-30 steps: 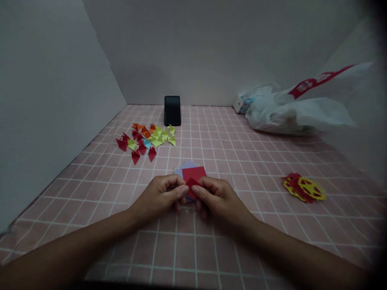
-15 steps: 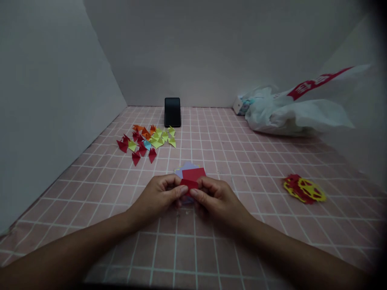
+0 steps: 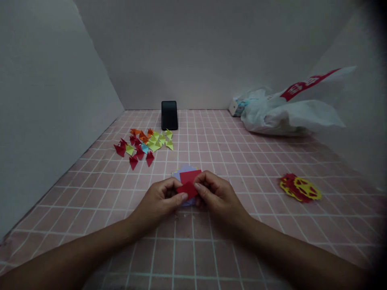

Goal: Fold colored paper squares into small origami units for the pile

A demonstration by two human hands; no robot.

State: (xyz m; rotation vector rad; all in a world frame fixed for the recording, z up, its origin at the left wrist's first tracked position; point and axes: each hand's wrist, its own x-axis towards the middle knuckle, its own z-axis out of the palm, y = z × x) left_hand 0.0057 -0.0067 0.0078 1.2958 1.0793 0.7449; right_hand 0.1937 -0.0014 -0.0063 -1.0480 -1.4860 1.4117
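Between my two hands is a small piece of red paper (image 3: 188, 189), raised in front of me. My left hand (image 3: 159, 198) pinches its left edge with thumb and fingers. My right hand (image 3: 218, 196) grips the right edge, thumb on the near face. Behind and under the held piece, another red paper sheet (image 3: 190, 175) rests on lilac paper (image 3: 177, 175), whose outline shows yellow bits. My fingers cover part of this stack.
Several folded paper pieces (image 3: 140, 150) in red, orange, yellow and blue lie to the left. A black phone (image 3: 169, 115) leans at the back. A white plastic bag (image 3: 281, 117) stands back right. Red and yellow cut-out shapes (image 3: 300, 188) lie on the checked cloth (image 3: 256, 161).
The held red paper now shows a larger, angled face. My right hand has shifted its grip up along the right edge. The whole view has moved slightly.
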